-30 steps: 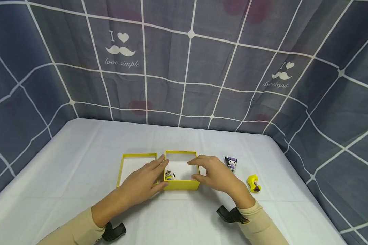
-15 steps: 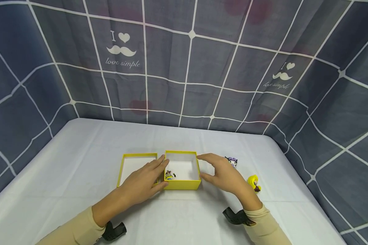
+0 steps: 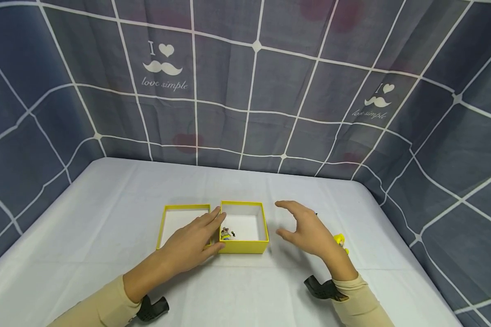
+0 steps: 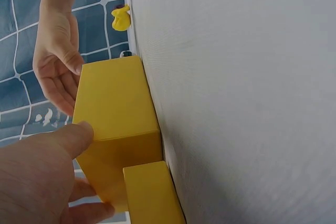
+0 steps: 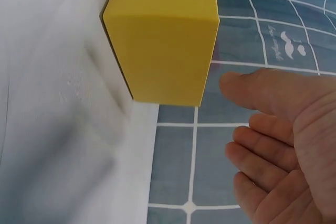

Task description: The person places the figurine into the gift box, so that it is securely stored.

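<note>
A yellow box (image 3: pixel 243 247) with a white inside stands with its top uncovered. One small figurine (image 3: pixel 226 234) lies in its front left corner. My left hand (image 3: pixel 192 243) rests against the box's left side, its fingers stretched along the wall; in the left wrist view its thumb touches the edge of the box. To the right of the box, my right hand (image 3: pixel 307 229) is held apart from it, fingers loosely bent around nothing. A yellow figurine (image 3: pixel 339 238) is partly hidden behind the right wrist. Behind the right hand, only a dark tip of the purple-and-black figurine (image 3: pixel 316 214) shows.
A shallow yellow-rimmed lid (image 3: pixel 186 207) lies left of the box, partly under my left hand. Everything stands on a white cloth-covered table (image 3: pixel 118 190). A dark grey checked curtain (image 3: pixel 225 127) closes off the back and sides.
My right hand has moved from over the box's right wall out to the right, away from it, and now covers more of the two figurines there. The left hand has stayed in place.
</note>
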`<state>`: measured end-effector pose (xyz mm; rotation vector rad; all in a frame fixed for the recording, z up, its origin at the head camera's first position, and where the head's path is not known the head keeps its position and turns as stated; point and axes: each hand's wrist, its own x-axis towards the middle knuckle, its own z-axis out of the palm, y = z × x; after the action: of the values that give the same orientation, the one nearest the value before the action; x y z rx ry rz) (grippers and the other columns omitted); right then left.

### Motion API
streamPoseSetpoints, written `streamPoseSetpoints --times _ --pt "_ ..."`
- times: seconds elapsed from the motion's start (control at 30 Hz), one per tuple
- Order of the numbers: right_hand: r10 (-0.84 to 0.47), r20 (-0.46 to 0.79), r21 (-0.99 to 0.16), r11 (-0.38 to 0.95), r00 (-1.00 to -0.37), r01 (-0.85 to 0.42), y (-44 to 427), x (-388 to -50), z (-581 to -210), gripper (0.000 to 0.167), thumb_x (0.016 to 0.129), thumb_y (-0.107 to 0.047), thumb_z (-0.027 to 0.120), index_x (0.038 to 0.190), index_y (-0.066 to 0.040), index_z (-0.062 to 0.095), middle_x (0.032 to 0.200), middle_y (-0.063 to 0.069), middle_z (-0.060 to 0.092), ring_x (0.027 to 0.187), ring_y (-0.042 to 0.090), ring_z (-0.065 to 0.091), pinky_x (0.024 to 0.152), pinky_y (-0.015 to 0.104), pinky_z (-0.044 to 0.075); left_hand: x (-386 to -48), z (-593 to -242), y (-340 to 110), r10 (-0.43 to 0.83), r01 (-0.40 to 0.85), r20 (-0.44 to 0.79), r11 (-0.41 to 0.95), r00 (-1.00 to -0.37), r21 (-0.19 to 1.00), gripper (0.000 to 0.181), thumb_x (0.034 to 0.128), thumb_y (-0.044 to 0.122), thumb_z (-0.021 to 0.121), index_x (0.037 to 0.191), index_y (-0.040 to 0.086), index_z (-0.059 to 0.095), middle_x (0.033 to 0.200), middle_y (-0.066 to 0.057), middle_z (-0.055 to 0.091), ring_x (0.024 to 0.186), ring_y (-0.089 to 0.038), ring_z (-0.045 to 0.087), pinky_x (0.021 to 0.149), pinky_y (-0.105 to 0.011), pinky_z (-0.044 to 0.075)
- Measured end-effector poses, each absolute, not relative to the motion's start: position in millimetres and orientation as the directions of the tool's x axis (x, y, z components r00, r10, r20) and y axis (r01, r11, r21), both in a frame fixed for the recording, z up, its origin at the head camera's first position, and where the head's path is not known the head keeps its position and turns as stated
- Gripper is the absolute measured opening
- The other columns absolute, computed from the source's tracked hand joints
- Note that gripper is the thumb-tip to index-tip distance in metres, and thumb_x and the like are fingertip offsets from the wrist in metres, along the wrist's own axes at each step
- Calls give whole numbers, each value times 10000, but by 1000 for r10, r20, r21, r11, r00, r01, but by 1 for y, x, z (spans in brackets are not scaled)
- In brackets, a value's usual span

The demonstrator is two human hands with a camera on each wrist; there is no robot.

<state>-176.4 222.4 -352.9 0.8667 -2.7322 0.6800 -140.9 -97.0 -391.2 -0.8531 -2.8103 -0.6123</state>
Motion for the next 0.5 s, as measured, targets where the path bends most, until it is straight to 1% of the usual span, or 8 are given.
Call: streamPoseSetpoints --times 0.27,0.37,0.43,0.5 --pt "-467 308 -383 737 -829 -557 233 -182 -357 696 761 -168 833 1375 -68 521 1359 36 555 1270 236 503 1032 436 417 -141 -392 -97 504 560 246 757 -828 336 715 931 464 628 1501 102 392 1564 -103 302 1351 -355 405 997 -511 439" --pt "-456 300 -385 746 -838 -544 237 -185 -359 705 761 -174 834 1380 -68 515 1364 41 550 1263 240 506 1014 442 431 -141 -391 -97 504 560 243 757 -829 338 714 932 466 624 1502 104 391 1564 -103 299 1350 -357 404 998 -512 438" --pt "-451 299 -377 754 -841 -538 239 -186 -360 712 759 -179 837 1383 -66 511 1364 49 549 1205 237 538 968 435 460 -141 -391 -97 504 560 244 756 -829 339 713 933 465 624 1502 105 391 1564 -104 300 1349 -359 405 995 -512 441" --pt "-443 296 -373 762 -846 -529 242 -188 -361 718 756 -182 840 1384 -67 511 1346 48 556 1065 229 580 881 410 491 -141 -391 -97 504 560 243 757 -829 338 711 933 463 623 1503 108 390 1565 -103 299 1351 -360 402 1001 -512 436"
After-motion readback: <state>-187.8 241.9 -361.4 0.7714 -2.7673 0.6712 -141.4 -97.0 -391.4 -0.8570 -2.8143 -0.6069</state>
